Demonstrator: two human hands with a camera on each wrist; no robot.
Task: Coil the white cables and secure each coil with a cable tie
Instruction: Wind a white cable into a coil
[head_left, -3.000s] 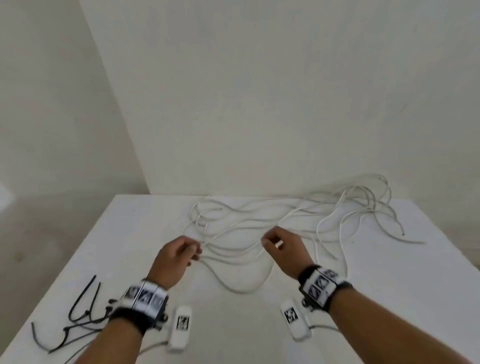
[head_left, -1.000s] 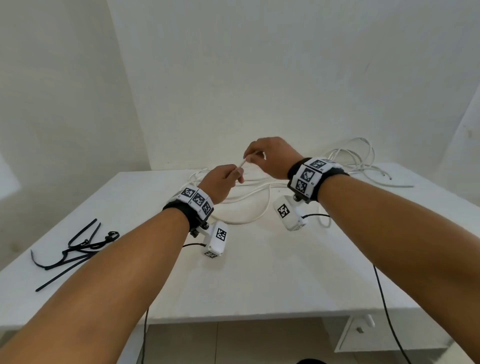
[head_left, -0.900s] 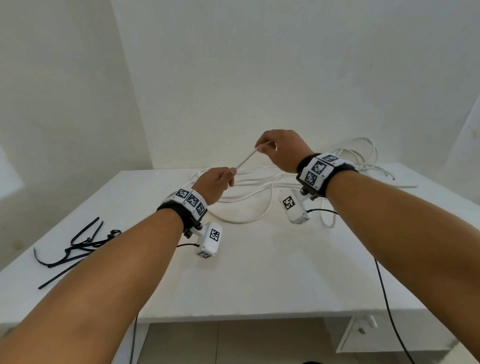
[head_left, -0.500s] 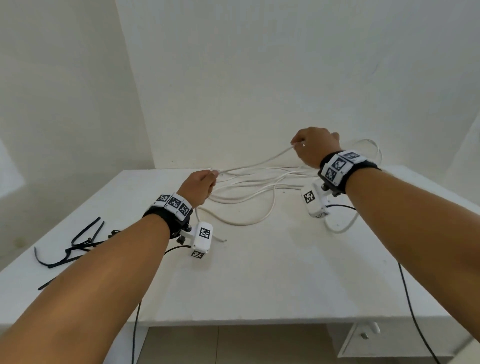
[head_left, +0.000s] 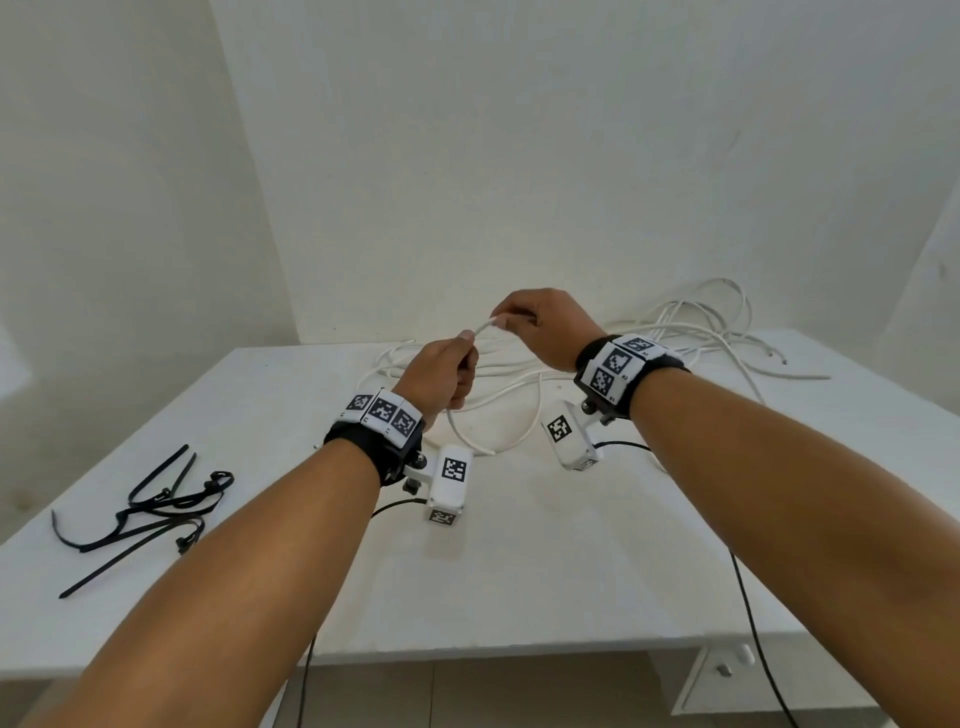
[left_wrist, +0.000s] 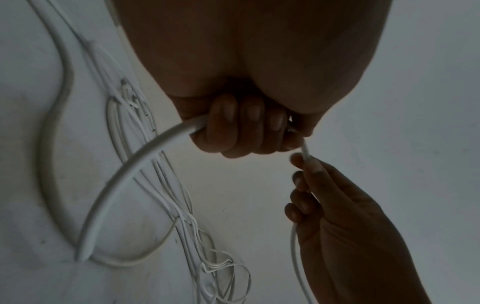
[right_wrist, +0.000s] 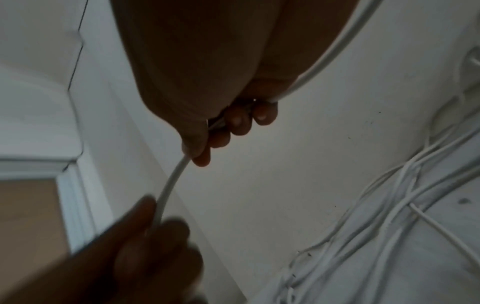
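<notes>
Two hands were working one white cable (head_left: 483, 326) above the white table (head_left: 519, 561). Nearest the camera, at the left front of the table, the black cable ties (head_left: 150, 512) lay in a loose heap, untouched and well apart from the action. Further in, the left hand (head_left: 441, 376) was fisted round the cable, fingers curled, with the cable's free end drooping out of the fist to the tabletop (left_wrist: 83, 255). Just beyond it, the right hand (head_left: 540, 325) pinched the same cable between thumb and fingertips (left_wrist: 298, 162), and only a short stretch ran between the two grips. That was the change: half a second earlier the right hand had been drawn out wide to the right with a long span stretched between them, and it had now swung back in beside the left. My read is that a measured length was being brought in to form a loop in the left fist, so the first coil was only starting. Behind both hands, the rest of the white cables (head_left: 691, 332) sprawled loose and tangled along the far edge by the wall, none coiled or tied. Feeding from that tangle could snag.
</notes>
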